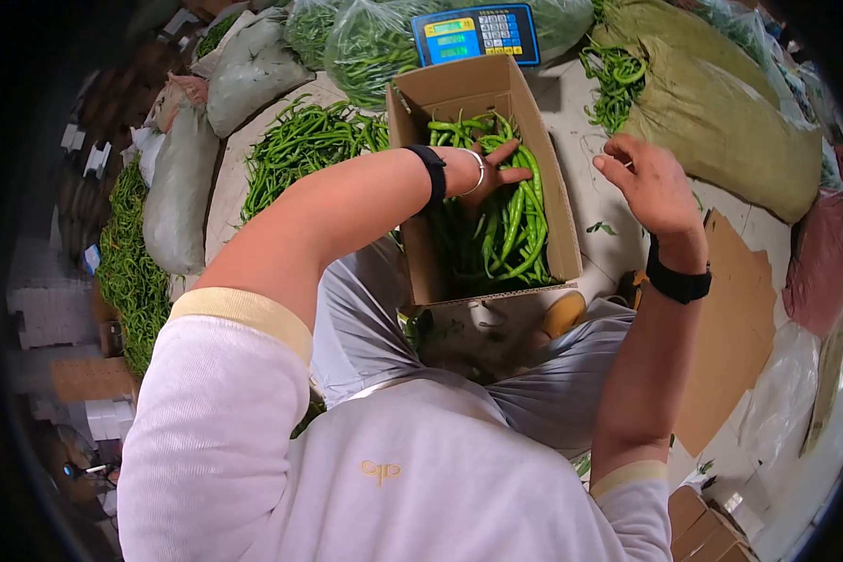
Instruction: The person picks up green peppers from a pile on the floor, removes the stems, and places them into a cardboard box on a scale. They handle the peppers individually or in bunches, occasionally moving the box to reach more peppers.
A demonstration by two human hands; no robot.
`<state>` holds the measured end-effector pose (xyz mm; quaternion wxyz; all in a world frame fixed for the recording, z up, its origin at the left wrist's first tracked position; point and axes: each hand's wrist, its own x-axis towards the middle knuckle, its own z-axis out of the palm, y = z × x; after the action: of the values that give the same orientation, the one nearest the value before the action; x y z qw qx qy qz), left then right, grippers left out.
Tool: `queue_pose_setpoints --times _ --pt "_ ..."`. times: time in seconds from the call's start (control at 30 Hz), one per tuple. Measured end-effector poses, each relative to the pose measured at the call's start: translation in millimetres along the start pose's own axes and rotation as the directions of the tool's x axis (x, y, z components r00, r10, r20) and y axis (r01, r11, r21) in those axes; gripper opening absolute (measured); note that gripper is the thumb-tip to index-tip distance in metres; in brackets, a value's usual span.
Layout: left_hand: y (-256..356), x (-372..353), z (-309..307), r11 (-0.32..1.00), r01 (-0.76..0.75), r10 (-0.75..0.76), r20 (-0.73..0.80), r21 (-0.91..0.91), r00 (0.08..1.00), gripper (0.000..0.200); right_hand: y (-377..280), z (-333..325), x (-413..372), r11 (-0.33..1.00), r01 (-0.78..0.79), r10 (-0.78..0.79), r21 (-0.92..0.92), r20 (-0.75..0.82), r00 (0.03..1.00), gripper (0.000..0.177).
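A cardboard box point(560, 206) stands between my knees, part-filled with long green chili peppers point(510, 234). Inside it, my left hand point(485, 178) lies on the peppers with its fingers spread, gripping none that I can see. Part of that hand is shaded, and some fingers are hidden. My right hand point(654, 187) is raised beyond the box's right side, apart from it. Its fingers are curled in toward the thumb, and nothing shows between them. Directly behind the box is a digital scale display point(476, 36) with a keypad.
Loose chili peppers point(295, 145) are heaped on the floor left of the box. Stuffed white sacks point(183, 187) stand farther left, beside another pepper pile point(122, 281). At right lie a large tan sack point(721, 122) and flat cardboard point(731, 318). Pepper-filled clear bags point(370, 51) are behind.
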<state>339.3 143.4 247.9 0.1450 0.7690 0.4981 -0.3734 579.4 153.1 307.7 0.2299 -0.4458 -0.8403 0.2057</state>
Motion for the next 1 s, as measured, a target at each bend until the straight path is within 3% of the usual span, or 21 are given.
queue_pose_setpoints --times 0.03,0.13,0.3,0.4,0.47,0.5,0.53,0.6,0.63,0.7,0.73,0.77,0.8,0.87,0.9,0.93,1.0 --pt "2 6 5 0.999 0.038 -0.038 0.024 -0.006 0.999 0.123 1 0 0 0.999 0.042 -0.042 -0.006 -0.031 0.999 0.033" --pt "1 22 16 0.999 0.042 -0.042 0.014 -0.003 0.999 0.125 0 -7 1 0.999 -0.043 0.043 -0.010 0.048 0.998 0.033" --pt "3 23 12 0.999 0.044 -0.042 0.062 -0.028 0.997 0.129 8 -9 3 0.999 -0.019 0.019 -0.025 -0.001 1.000 0.032" --pt "-2 13 6 0.999 0.038 -0.038 0.014 -0.028 0.999 0.120 12 -10 2 1.000 -0.004 0.004 -0.003 0.010 1.000 0.032" --pt "-27 17 -3 0.965 -0.199 0.186 -0.092 -0.173 0.978 0.100 6 -11 0 0.998 -0.067 0.067 0.010 0.014 0.998 0.031" --pt "-46 13 -3 0.945 -0.301 0.253 -0.300 -0.126 0.920 0.076 3 -9 0 0.999 -0.050 0.050 0.007 0.024 0.998 0.031" --pt "-58 -5 -10 0.929 -0.281 0.172 -0.392 -0.239 0.904 0.060 -2 -7 -1 1.000 -0.011 0.012 0.021 -0.052 0.999 0.029" --pt "-69 -51 -17 0.918 -0.290 0.074 -0.603 -0.269 0.794 0.046 -21 -3 -4 0.998 0.056 -0.052 0.027 -0.125 0.991 0.027" --pt "-75 -68 -9 0.919 -0.277 0.051 -0.612 -0.280 0.789 0.046 -37 0 -9 0.989 0.085 -0.063 0.122 -0.175 0.983 0.024" --pt "-85 -100 9 0.847 -0.258 -0.206 -0.733 -0.466 0.648 0.035 -69 11 -17 0.954 0.148 -0.095 0.259 -0.208 0.973 0.018" --pt "-86 -114 22 0.844 -0.255 -0.220 -0.738 -0.473 0.638 0.035 -89 18 -21 0.927 0.288 -0.234 0.240 -0.231 0.944 0.017" --pt "-83 -124 37 0.725 -0.296 -0.322 -0.686 -0.622 0.653 0.031 -97 38 -22 0.882 0.419 -0.364 0.218 -0.251 0.897 0.017" --pt "-83 -131 51 0.579 -0.332 -0.407 -0.617 -0.744 0.673 0.028 -109 59 -24 0.853 0.488 -0.449 0.185 -0.216 0.867 0.016" --pt "-81 -135 72 0.526 -0.397 -0.409 -0.633 -0.752 0.657 0.024 -112 113 -24 0.753 0.650 -0.639 0.103 -0.121 0.760 0.012" --pt "-74 -141 77 0.472 -0.464 -0.428 -0.655 -0.750 0.622 0.024 -125 126 -24 0.844 0.525 -0.493 -0.108 0.231 0.839 0.011" --pt "-69 -144 81 0.419 -0.529 -0.450 -0.675 -0.738 0.585 0.024 -134 143 -20 0.815 0.484 -0.339 -0.319 0.416 0.844 0.014" --pt "-59 -146 81 0.424 -0.587 -0.417 -0.724 -0.689 0.549 0.024 -134 163 -14 0.760 0.465 -0.206 -0.454 0.510 0.835 0.016"
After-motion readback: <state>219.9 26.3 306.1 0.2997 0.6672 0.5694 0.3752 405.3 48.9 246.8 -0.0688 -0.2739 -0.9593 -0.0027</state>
